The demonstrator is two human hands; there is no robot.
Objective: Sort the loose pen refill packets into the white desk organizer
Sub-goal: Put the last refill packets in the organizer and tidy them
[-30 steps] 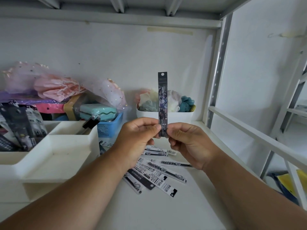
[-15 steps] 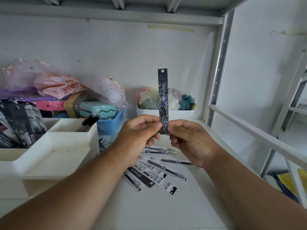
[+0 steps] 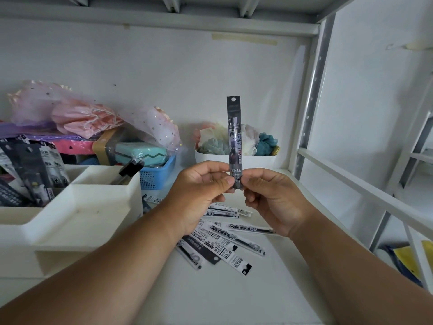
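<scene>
Dark refill packet stands upright in the air at mid-frame, hang-hole end up, printed face toward the camera. Its bottom end is pinched from both sides: left hand thumb and forefinger on the left edge, right hand fingertips on the right edge. Both hands are closed on the packet, the other fingers curled.

Below the hands, more loose packets lie fanned and overlapping on the white tabletop. White desk organizer sits to the left; its back-left compartment already holds upright packets, the front tray looks empty, and a black clip-like item pokes out of the back-right compartment.

Judgement: step in hand is reading the packet before filing it. To do it well: release one hand, keep the pinch low so the packet stays straight, carry it left, and drop it bottom end first among the like dark packets without bending the refill. Risk: a thin film packet flexes if it is pushed against those already standing.
</scene>
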